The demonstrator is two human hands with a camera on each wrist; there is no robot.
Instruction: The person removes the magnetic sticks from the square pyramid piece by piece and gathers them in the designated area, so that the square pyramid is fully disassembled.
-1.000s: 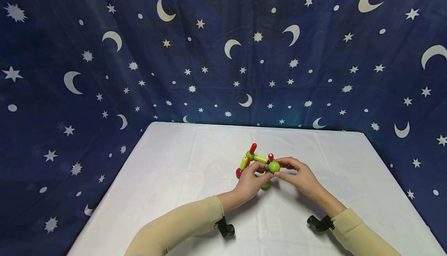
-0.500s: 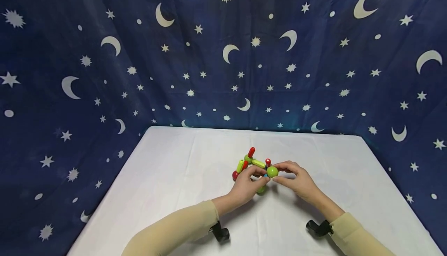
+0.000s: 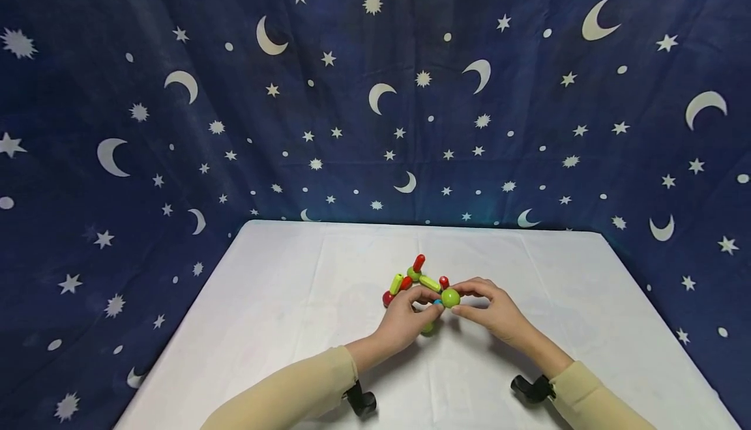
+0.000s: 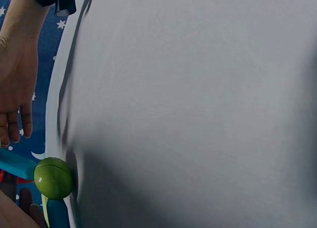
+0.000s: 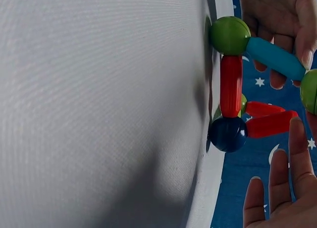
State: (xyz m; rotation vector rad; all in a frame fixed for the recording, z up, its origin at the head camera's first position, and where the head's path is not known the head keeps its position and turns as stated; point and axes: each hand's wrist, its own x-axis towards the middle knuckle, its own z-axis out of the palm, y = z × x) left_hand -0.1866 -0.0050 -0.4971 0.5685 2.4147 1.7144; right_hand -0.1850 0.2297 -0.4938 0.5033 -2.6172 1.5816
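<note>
A build of magnetic sticks and balls stands on the white table. In the head view my left hand pinches a blue stick between thumb and fingers, close to a green ball. The thumb and fingers of my right hand hold that green ball from the right. One right fingertip reaches the end of an upright red stick, which rises from a dark blue ball. A lower green ball joins blue sticks at the table. My left fingers partly hide the build.
Left of my hands, the build continues with a dark red ball, an upright yellow-green stick and a red stick on a green ball. A blue star-and-moon cloth hangs behind the table.
The head view has tilted up and turned slightly, so the whole scene sits lower and farther left. Both hands keep their hold, and the build looks the same.
</note>
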